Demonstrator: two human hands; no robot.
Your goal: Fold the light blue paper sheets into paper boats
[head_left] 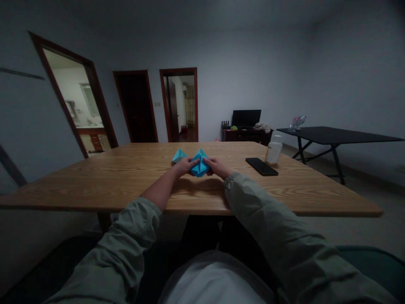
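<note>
Between my two hands is a bright blue folded-paper origami piece (200, 164), held just above the near middle of the wooden table (126, 181). My left hand (184, 166) grips its left side, with the thumb on the front face. On the other side, my right hand (217, 166) pinches the right edge. The fingers behind the paper are partly hidden. A second blue origami piece (179, 156) sits on the tabletop just beyond my left hand, and its lower right part is covered by that hand.
A black smartphone (261, 166) lies flat on the table to the right. Behind it stands a white bottle (274, 150). Farther off are a black folding table (335, 134) at the right and a dark cabinet (245, 136) with a monitor (247, 118) by the wall.
</note>
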